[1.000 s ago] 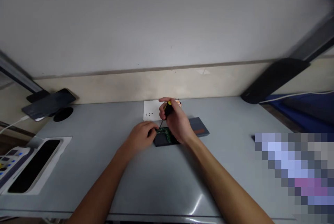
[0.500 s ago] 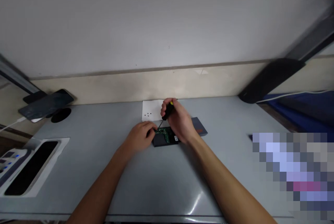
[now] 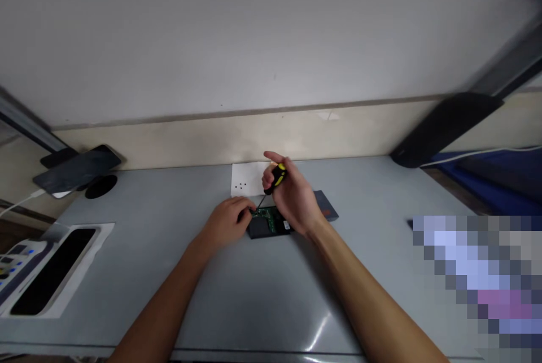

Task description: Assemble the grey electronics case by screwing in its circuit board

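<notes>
An opened black electronic device [image 3: 259, 228] with a green circuit board [image 3: 271, 217] lies flat on the grey table. My left hand [image 3: 231, 219] is closed at its upper left corner, thumb and fingers gripping the edge. In my right hand [image 3: 294, 196] is a black and yellow screwdriver [image 3: 276, 178], tilted, its tip down at the board near my left fingertips. My right index finger is stretched away from the handle. Behind the device, a white paper [image 3: 249, 174] carries several tiny dark pieces [image 3: 241, 186], apparently screws. A dark grey flat case [image 3: 325, 206] lies partly behind my right wrist.
At left, a phone [image 3: 80, 168] leans on a stand with a white cable; a black-screened phone [image 3: 55, 270] lies on white paper beside a white device with blue buttons [image 3: 17, 261]. A black post base [image 3: 440, 128] stands at back right. The wall closes off the rear.
My right index finger has lifted and extended off the screwdriver, whose handle has turned to show more yellow. My left hand and the device stay in place.
</notes>
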Demonstrator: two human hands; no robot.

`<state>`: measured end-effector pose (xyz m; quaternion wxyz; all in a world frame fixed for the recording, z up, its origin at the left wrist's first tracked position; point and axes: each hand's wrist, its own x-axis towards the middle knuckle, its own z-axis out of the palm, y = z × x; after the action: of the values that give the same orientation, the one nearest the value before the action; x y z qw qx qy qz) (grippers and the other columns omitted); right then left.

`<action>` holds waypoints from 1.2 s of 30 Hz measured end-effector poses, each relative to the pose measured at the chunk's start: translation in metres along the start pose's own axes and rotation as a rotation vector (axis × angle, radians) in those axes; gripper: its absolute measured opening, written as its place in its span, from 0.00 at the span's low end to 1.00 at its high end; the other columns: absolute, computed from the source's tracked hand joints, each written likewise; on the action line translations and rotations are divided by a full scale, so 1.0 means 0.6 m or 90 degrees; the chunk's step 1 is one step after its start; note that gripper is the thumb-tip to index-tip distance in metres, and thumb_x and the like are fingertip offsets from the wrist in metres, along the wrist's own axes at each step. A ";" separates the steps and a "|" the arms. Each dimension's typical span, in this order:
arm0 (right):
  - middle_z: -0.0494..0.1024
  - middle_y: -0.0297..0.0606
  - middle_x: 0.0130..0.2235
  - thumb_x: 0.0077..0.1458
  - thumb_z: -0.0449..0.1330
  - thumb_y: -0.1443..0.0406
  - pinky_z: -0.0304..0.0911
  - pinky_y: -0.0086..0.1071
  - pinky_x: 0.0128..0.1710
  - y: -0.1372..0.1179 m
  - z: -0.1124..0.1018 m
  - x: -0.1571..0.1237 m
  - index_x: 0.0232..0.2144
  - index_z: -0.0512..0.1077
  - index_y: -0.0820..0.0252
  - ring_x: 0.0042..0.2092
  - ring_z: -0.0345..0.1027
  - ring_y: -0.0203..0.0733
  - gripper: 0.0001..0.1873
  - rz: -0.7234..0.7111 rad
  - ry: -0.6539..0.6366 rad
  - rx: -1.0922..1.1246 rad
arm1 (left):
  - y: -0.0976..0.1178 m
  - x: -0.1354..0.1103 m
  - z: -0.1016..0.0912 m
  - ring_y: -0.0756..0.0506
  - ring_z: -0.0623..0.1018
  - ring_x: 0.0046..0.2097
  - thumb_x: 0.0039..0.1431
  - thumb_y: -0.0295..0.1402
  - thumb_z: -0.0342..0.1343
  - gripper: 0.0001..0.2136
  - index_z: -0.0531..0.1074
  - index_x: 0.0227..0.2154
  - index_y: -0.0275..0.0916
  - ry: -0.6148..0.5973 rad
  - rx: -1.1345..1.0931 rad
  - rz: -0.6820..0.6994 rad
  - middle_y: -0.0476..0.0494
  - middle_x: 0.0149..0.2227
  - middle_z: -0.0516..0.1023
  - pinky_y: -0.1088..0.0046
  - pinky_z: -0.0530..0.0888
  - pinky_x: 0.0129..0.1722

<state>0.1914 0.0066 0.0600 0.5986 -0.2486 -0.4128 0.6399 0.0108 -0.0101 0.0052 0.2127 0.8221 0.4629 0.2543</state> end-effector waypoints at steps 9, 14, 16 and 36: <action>0.71 0.31 0.31 0.59 0.66 0.55 0.62 0.33 0.36 0.000 -0.001 -0.007 0.29 0.64 0.54 0.32 0.65 0.37 0.16 -0.018 0.009 -0.027 | 0.001 -0.002 -0.005 0.45 0.79 0.45 0.64 0.23 0.45 0.14 0.75 0.42 0.42 -0.006 -0.006 0.015 0.46 0.43 0.80 0.66 0.74 0.48; 0.60 0.29 0.25 0.65 0.58 0.52 0.54 0.32 0.29 0.008 -0.002 0.002 0.33 0.68 0.54 0.27 0.53 0.36 0.15 -0.061 0.020 -0.026 | 0.007 -0.002 -0.006 0.45 0.78 0.43 0.64 0.24 0.48 0.11 0.74 0.41 0.41 -0.005 0.003 0.014 0.45 0.41 0.80 0.67 0.74 0.46; 0.63 0.31 0.27 0.67 0.54 0.52 0.57 0.33 0.32 0.008 0.000 0.002 0.38 0.73 0.54 0.29 0.56 0.37 0.15 -0.045 0.002 0.004 | 0.009 -0.002 -0.006 0.45 0.78 0.42 0.65 0.25 0.48 0.10 0.74 0.41 0.41 -0.004 0.010 0.008 0.46 0.40 0.79 0.67 0.73 0.44; 0.70 0.33 0.33 0.63 0.60 0.51 0.61 0.34 0.38 0.013 -0.001 -0.001 0.36 0.72 0.52 0.34 0.64 0.38 0.13 -0.077 0.006 -0.097 | 0.005 -0.002 -0.003 0.45 0.78 0.44 0.67 0.27 0.47 0.10 0.75 0.40 0.42 0.011 -0.006 0.021 0.46 0.41 0.80 0.67 0.73 0.47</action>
<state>0.1877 0.0069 0.0529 0.6174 -0.2707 -0.4717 0.5685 0.0111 -0.0126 0.0080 0.2082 0.8264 0.4497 0.2673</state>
